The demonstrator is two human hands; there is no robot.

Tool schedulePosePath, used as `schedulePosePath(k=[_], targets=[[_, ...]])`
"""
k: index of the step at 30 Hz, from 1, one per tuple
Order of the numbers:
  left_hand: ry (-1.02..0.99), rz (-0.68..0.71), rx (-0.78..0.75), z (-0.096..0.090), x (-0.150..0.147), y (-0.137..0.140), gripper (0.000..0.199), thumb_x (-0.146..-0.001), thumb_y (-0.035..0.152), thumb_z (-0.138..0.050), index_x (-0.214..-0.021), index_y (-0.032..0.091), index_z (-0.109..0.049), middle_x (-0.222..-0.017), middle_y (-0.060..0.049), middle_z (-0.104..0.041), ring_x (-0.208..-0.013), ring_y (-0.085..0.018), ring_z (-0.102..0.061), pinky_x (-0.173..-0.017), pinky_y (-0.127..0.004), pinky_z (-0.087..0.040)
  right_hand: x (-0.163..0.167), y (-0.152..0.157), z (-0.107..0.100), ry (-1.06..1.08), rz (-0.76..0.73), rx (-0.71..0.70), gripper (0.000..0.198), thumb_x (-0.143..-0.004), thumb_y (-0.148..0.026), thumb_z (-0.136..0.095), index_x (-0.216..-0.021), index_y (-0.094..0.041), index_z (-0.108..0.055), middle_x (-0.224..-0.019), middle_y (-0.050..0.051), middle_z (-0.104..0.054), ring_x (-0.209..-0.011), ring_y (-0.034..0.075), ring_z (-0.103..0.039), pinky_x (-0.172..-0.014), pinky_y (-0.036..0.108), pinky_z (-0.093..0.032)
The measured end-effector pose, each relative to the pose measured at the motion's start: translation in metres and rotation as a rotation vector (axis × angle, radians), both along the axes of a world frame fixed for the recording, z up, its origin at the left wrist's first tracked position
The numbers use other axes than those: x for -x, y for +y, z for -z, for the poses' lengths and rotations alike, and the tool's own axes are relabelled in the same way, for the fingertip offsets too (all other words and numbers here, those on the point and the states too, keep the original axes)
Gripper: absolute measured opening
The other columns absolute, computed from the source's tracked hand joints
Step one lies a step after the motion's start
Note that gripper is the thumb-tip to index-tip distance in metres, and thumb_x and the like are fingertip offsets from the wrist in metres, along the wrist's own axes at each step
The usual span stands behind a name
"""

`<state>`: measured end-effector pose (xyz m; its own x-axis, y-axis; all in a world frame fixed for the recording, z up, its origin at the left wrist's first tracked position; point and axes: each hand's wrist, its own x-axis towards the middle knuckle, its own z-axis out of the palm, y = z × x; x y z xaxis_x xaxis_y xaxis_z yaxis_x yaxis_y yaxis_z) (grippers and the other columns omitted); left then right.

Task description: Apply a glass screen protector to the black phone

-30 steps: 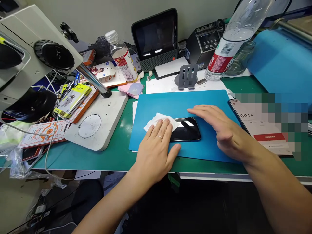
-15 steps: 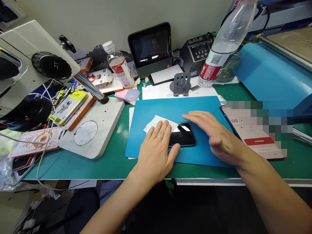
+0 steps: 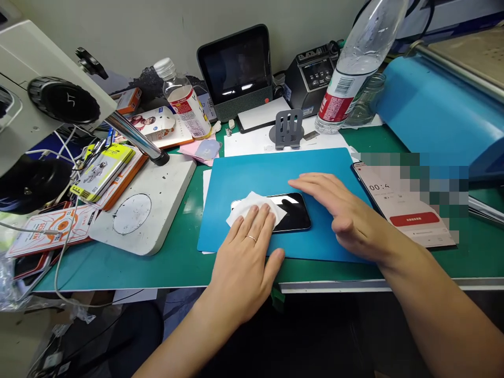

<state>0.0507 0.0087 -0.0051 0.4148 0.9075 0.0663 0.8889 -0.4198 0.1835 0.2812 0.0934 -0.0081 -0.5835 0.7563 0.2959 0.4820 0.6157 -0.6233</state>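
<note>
On a blue mat (image 3: 244,168) lies a phone (image 3: 297,215), its glossy black screen facing up. A white wipe (image 3: 277,210) covers its left part. My left hand (image 3: 248,257) rests with flat, stretched fingers on the wipe, pressing it against the screen; the thumb sits off the phone's near edge. The phone's part beneath fingers and wipe is hidden. My right hand (image 3: 338,212) hovers just right of the phone, fingers extended and thumb apart, holding nothing.
A second phone (image 3: 409,205) with a lit timer screen lies at the right. Behind the mat are a grey phone stand (image 3: 289,128), a dark-screened display (image 3: 236,68) and a large plastic bottle (image 3: 340,94). A microscope base (image 3: 165,210) stands left, near stacked boxes (image 3: 104,170).
My left hand and the wipe have slid a little toward me over the phone, and the thumb has come off its edge. My right hand stays nearly still. The whole view has shifted slightly.
</note>
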Motion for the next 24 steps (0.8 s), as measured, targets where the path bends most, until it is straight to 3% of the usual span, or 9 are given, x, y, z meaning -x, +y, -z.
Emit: schedulePosePath(k=[6, 11, 14, 19, 24], targets=[[0.0, 0.08, 0.036, -0.001, -0.015, 0.032, 0.06, -0.111, 0.046, -0.036, -0.159, 0.009, -0.039, -0.169, -0.011, -0.034, -0.159, -0.032, -0.028, -0.129, -0.053, -0.029, -0.001, 0.0, -0.001, 0.033, 0.0, -0.019, 0.114, -0.083, -0.089, -0.006, -0.149, -0.012, -0.057, -0.149, 0.02, -0.059, -0.142, 0.038, -0.048, -0.122, 0.055, -0.035], [0.018, 0.105, 0.02, -0.001, -0.007, 0.018, 0.061, -0.112, 0.045, -0.033, -0.161, 0.01, -0.035, -0.172, -0.01, -0.027, -0.16, -0.031, -0.025, -0.128, -0.053, -0.032, -0.002, 0.0, -0.003, 0.029, -0.03, 0.012, 0.116, -0.081, -0.092, -0.01, -0.151, -0.011, -0.054, -0.151, 0.019, -0.058, -0.145, 0.038, -0.046, -0.121, 0.057, -0.036], [0.027, 0.124, 0.046, -0.003, -0.004, 0.02, 0.06, -0.112, 0.047, -0.033, -0.161, 0.013, -0.036, -0.172, -0.009, -0.028, -0.16, -0.03, -0.024, -0.128, -0.053, -0.031, -0.001, -0.002, -0.004, 0.033, -0.068, 0.032, 0.118, -0.078, -0.095, -0.015, -0.155, -0.012, -0.048, -0.155, 0.018, -0.055, -0.146, 0.038, -0.045, -0.122, 0.057, -0.036], [0.031, 0.186, 0.099, -0.009, -0.023, 0.049, 0.065, -0.111, 0.052, -0.034, -0.161, 0.01, -0.035, -0.17, -0.011, -0.033, -0.16, -0.028, -0.025, -0.13, -0.049, -0.026, -0.001, -0.003, -0.001, 0.068, -0.061, 0.053, 0.122, -0.075, -0.098, -0.023, -0.165, -0.015, -0.031, -0.157, 0.02, -0.051, -0.144, 0.039, -0.048, -0.118, 0.056, -0.04], [0.055, 0.158, 0.025, -0.003, -0.01, 0.023, 0.065, -0.111, 0.051, -0.033, -0.163, 0.012, -0.032, -0.172, -0.009, -0.027, -0.161, -0.029, -0.022, -0.129, -0.051, -0.029, -0.004, -0.004, 0.004, 0.136, -0.021, 0.06, 0.114, -0.078, -0.095, -0.022, -0.169, -0.028, -0.013, -0.153, 0.016, -0.055, -0.139, 0.038, -0.053, -0.112, 0.059, -0.045]])
